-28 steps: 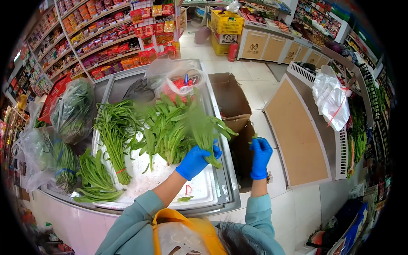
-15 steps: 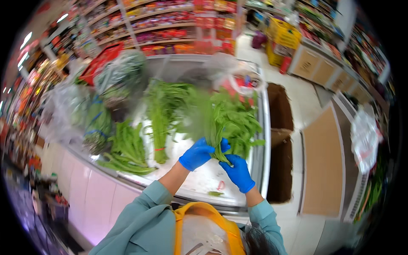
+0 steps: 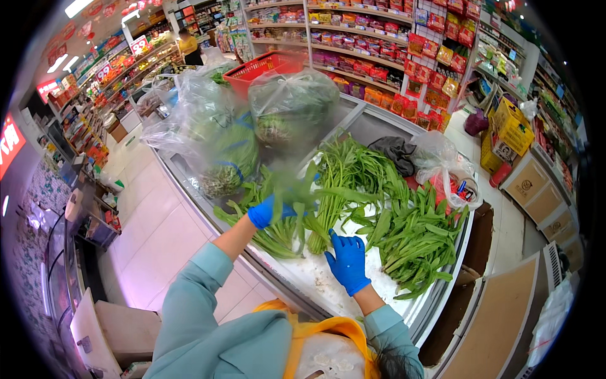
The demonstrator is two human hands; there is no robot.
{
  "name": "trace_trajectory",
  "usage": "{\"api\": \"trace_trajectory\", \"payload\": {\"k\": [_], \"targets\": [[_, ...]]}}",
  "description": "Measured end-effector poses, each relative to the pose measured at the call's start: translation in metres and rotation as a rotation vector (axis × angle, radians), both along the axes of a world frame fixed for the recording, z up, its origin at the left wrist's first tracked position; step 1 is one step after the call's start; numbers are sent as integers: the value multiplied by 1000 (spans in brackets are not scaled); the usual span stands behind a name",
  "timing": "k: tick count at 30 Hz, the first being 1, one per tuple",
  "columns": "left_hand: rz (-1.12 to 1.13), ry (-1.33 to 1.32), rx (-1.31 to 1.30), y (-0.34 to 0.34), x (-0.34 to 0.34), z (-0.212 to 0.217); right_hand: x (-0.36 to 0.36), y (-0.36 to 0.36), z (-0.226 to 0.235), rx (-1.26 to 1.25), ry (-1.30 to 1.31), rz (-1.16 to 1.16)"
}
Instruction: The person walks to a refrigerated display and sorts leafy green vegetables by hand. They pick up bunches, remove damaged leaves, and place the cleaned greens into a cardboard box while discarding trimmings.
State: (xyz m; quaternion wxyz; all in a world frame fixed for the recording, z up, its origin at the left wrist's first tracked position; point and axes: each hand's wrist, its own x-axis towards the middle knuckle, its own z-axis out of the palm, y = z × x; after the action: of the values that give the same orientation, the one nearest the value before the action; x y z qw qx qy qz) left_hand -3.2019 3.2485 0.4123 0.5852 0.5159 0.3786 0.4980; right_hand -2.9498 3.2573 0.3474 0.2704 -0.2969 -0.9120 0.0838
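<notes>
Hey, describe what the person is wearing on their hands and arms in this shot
Both hands wear bright blue disposable gloves: the left hand and the right hand. The gloves end at the wrists, leaving a bare stretch of forearm. Above that, both arms have loose light teal sleeves with plain cuffs. No watch, jewellery or markings show.

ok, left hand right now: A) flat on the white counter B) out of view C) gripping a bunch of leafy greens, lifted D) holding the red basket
C: the left hand, in a blue glove, is closed on a blurred bunch of leafy greens raised above the counter, while the right hand rests low by the greens lying there.
</notes>
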Motion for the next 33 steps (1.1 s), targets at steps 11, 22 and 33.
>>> {"api": "trace_trajectory", "payload": {"k": [11, 22, 33], "targets": [[65, 314, 36, -4, 18, 7, 28, -12, 29, -239, 482, -91], [-23, -184, -127, 13, 124, -4, 61, 23, 72, -700, 954, -251], [-94, 255, -87, 23, 158, -46, 102, 11, 68, -689, 878, -261]]}}
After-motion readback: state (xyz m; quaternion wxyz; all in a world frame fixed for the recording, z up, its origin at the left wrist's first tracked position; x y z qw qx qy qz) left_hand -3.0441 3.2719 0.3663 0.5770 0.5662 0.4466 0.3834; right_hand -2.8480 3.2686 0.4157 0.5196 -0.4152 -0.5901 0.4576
